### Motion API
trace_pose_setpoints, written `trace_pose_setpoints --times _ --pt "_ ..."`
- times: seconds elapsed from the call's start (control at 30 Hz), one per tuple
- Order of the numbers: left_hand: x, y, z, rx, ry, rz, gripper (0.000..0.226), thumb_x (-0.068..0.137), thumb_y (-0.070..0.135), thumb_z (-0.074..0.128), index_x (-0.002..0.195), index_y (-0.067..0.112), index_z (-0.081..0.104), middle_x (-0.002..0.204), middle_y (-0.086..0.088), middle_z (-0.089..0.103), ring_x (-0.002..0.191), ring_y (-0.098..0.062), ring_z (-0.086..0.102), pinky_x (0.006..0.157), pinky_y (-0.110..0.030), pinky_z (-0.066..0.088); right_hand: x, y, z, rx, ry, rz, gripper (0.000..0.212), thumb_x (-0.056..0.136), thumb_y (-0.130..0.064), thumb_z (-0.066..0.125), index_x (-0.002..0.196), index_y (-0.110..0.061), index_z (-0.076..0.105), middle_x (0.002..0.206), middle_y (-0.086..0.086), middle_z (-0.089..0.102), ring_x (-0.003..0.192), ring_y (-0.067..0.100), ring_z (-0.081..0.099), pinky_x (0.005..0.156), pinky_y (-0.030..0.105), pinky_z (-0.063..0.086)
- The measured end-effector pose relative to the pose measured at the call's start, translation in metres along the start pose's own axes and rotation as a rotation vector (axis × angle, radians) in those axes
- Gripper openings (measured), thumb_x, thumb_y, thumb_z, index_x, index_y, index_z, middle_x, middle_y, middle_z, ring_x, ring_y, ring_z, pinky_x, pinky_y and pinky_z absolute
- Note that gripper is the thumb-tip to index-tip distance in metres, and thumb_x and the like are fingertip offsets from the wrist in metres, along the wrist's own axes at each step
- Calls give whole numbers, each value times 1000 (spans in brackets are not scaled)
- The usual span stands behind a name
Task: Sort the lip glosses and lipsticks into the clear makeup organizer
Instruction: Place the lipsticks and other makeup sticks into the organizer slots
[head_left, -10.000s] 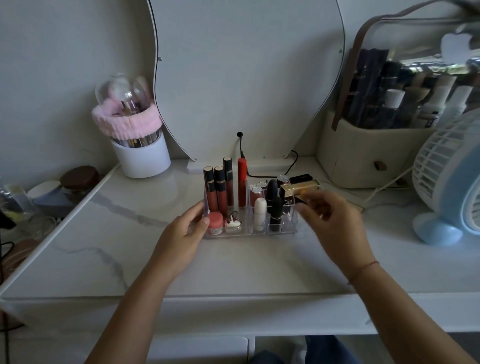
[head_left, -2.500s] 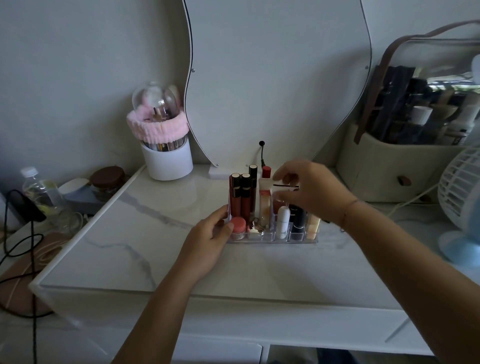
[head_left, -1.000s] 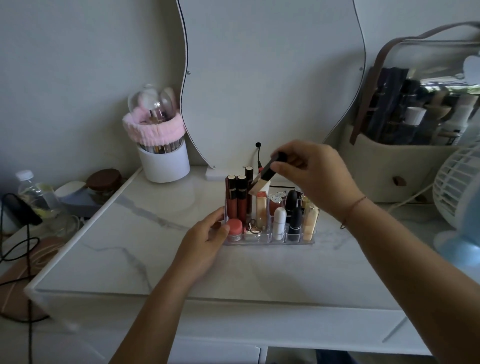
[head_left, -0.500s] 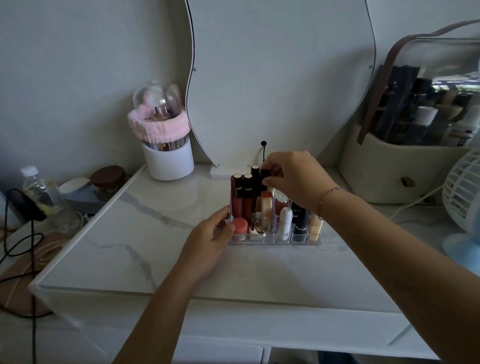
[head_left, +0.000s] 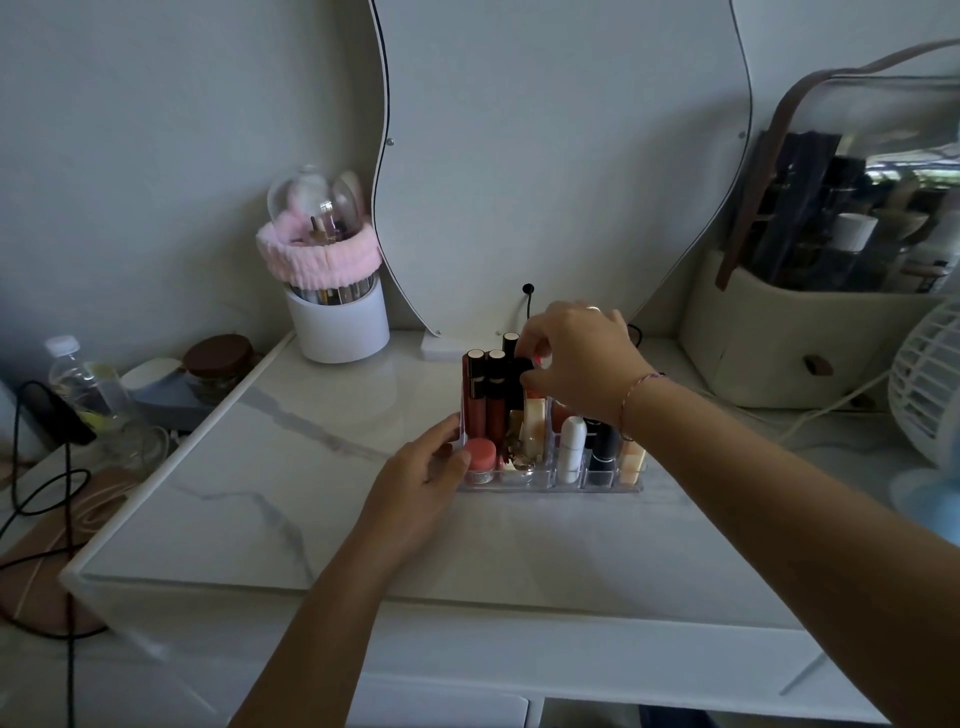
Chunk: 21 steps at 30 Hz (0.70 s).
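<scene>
The clear makeup organizer (head_left: 597, 486) stands in the middle of the white marble tabletop. Its compartments hold upright brown lip glosses (head_left: 475, 400), a pink-lidded jar (head_left: 480, 454), a white lipstick (head_left: 571, 447), a black lipstick (head_left: 602, 449) and a beige tube. My left hand (head_left: 415, 488) grips the organizer's left end, thumb at the front beside the pink jar. My right hand (head_left: 582, 358) hovers over the back row, fingertips pinched on the black cap of a beige lip gloss (head_left: 535, 421) standing in a slot. The right hand hides the back-right compartments.
A white brush holder with a pink band (head_left: 337, 322) stands at the back left, a wavy mirror (head_left: 561, 156) behind the organizer. A beige cosmetics bag (head_left: 810, 353) and a white fan (head_left: 930, 384) sit at the right. A water bottle (head_left: 78, 379), a brown-lidded jar (head_left: 218, 358) and black cables (head_left: 41, 493) lie off the left edge.
My right hand brought the black-capped beige lip gloss down from the air into a back slot and still pinches its cap. My left hand stayed on the organizer.
</scene>
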<state>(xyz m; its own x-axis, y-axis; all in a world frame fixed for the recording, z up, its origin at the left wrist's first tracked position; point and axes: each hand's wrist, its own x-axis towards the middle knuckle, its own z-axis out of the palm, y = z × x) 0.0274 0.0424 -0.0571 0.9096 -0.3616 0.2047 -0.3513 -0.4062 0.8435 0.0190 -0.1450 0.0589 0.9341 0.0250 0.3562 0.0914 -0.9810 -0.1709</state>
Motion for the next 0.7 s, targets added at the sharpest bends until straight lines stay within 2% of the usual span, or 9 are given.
trace_pose_setpoints --times 0.1,0.17,0.23,0.4,0.53,0.7 --pt "0 0 0 0 2 5 39 96 24 51 133 35 50 123 9 65 113 -8 59 97 -31 47 2 -2 3 -25 13 15 17 80 -30 61 97 -28 65 95 -5 55 98 18 49 88 35 30" --pt "-1 0 0 6 8 27 37 95 24 51 119 53 49 111 23 66 102 5 60 84 -13 46 4 -3 1 -42 9 14 18 80 -31 61 97 -29 66 98 -3 57 100 19 49 89 36 31" --pt "-2 3 -1 19 12 24 38 95 26 51 113 59 44 107 31 61 100 10 57 75 -2 40 5 -4 -1 -49 -16 10 18 79 -33 63 97 -29 66 100 -2 56 101 19 48 90 36 31" --pt "-1 2 -1 12 16 38 44 95 24 51 114 63 47 105 28 66 98 7 60 79 -9 45 2 -3 -4 37 -36 -19 18 78 -34 66 95 -30 66 96 -4 55 95 16 47 88 35 33" --pt "0 -3 1 -21 2 34 39 96 24 50 133 37 51 117 16 67 108 -2 59 87 -20 45 -4 0 -1 79 -33 3 18 77 -33 67 95 -30 67 90 -8 52 92 16 48 87 35 36" --pt "0 1 0 -48 19 15 34 94 30 54 123 48 53 105 29 67 100 6 61 75 -7 43 -1 0 -1 64 -7 33 16 81 -34 63 96 -31 69 98 -5 57 100 19 50 92 37 33"
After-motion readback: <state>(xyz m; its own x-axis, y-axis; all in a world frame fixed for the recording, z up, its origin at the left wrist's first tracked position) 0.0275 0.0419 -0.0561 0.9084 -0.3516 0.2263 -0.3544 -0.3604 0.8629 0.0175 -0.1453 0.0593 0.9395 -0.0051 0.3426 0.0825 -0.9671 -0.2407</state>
